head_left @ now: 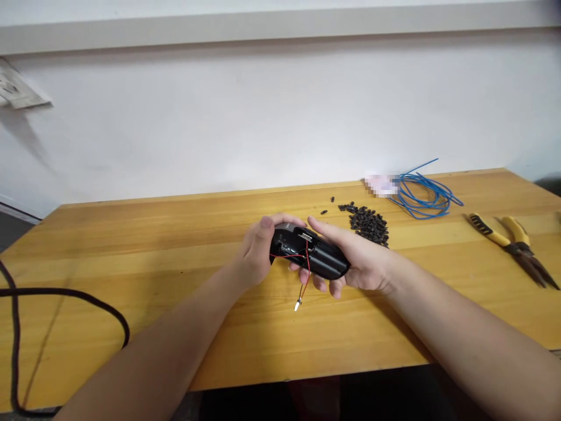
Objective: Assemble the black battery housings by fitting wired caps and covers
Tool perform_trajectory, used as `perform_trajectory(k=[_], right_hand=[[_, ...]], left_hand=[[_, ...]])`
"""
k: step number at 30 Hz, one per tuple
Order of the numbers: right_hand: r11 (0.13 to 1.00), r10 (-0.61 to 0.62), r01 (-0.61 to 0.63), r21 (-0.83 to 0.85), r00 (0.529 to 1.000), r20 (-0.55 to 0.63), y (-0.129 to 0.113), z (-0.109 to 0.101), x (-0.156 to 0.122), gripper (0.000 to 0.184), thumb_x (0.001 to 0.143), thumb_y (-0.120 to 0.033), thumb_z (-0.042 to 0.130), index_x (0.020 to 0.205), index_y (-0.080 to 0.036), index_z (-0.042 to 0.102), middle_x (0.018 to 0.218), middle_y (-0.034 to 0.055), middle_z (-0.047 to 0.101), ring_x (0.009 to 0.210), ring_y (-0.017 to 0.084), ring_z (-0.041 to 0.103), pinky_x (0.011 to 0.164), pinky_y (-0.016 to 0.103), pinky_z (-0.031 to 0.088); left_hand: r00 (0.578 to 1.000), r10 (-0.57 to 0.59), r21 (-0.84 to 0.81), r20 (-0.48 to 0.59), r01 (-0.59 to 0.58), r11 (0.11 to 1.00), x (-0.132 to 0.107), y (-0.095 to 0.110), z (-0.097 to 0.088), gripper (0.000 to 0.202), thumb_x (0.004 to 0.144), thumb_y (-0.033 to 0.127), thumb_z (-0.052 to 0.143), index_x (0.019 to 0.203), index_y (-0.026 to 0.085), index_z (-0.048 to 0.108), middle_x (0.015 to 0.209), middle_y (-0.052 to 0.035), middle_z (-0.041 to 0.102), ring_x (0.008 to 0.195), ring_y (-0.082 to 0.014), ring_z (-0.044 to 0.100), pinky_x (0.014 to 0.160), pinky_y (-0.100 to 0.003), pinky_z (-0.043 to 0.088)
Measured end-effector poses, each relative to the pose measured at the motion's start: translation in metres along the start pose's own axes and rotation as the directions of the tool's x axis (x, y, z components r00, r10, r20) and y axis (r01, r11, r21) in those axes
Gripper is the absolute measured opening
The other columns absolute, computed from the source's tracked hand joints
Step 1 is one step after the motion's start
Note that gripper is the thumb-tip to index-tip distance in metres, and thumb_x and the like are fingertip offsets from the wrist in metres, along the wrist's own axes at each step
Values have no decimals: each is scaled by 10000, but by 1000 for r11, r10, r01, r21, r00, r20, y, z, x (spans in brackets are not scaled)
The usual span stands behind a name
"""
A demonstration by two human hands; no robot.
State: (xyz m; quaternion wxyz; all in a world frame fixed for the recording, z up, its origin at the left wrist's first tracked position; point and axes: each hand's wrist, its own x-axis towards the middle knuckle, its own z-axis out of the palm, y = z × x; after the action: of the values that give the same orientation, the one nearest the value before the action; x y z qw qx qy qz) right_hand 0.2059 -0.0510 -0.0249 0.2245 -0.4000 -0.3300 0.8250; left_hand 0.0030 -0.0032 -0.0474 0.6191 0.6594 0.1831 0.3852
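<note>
Forearms (456, 321) frame our view from near left and near right, meeting over the middle of the wooden table (131, 245), where we have the black casing (326, 263). Look at the hold: our left hand (258, 251) grasps its left end, fingers wrapped over the far side, while our right hand (366, 257) grasps the right end, thumb along the far edge, fingers curled beneath. Sharing the load like that probably steadies the piece and leaves its open face turned up to us. Red wires (308, 266) run out across the near edge, a small pale-tipped part (298, 304) dangling free; whether it touches wood, we can't tell. Off to the far right, black bits (370, 224) sit heaped, blue wire (423, 196) lies coiled, and pliers (518, 248) rest farther right, handles away from us, seemingly parked clear of our elbows.
</note>
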Motion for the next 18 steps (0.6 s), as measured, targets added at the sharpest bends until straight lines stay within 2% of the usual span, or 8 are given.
perform_trajectory(k=[2,6,8,13,16,18], right_hand=[[998,40,-40,43,999,-13,2,0,4,808,916,-846,467,1022,-91,733,852,109,711,560,111,649,377,163,496],[986,37,-32,163,999,-28,2,3,5,666,947,-734,536,1030,-95,701,790,68,659,504,91,590,307,132,385],[985,24,-16,170,999,-48,1,6,3,616,959,-699,545,1061,-109,688,791,64,658,500,95,591,300,130,370],[988,73,-56,144,990,-117,-4,12,-3,609,1017,-646,451,1030,-88,696,770,74,656,501,111,608,298,152,401],[984,74,-57,169,993,-96,-3,12,-2,637,1035,-635,397,1017,-77,705,757,72,656,506,123,624,320,183,465],[981,66,-58,186,997,-33,0,10,1,694,1040,-663,348,1049,-70,708,786,87,684,528,139,654,367,220,530]], left_hand=[[999,-8,70,-52,11,998,-1,1,0,641,1013,712,349,1087,167,677,743,-64,723,553,-182,665,555,-321,547],[995,-25,93,-97,35,995,-2,4,0,649,1015,702,332,1034,160,688,738,-69,729,543,-183,659,540,-325,557],[995,-21,103,-102,32,994,-2,4,0,644,1015,694,332,1041,164,696,765,-80,749,561,-190,668,553,-333,567],[995,-59,119,-86,69,991,1,6,1,652,1013,687,328,1031,168,724,720,-76,749,551,-200,657,568,-348,566],[988,-94,122,-127,109,986,4,11,-1,667,1004,699,342,990,167,745,724,-78,751,586,-210,667,593,-358,566],[981,-90,150,-174,117,982,5,14,-2,666,997,700,364,935,167,759,765,-90,764,682,-226,700,635,-357,571]])
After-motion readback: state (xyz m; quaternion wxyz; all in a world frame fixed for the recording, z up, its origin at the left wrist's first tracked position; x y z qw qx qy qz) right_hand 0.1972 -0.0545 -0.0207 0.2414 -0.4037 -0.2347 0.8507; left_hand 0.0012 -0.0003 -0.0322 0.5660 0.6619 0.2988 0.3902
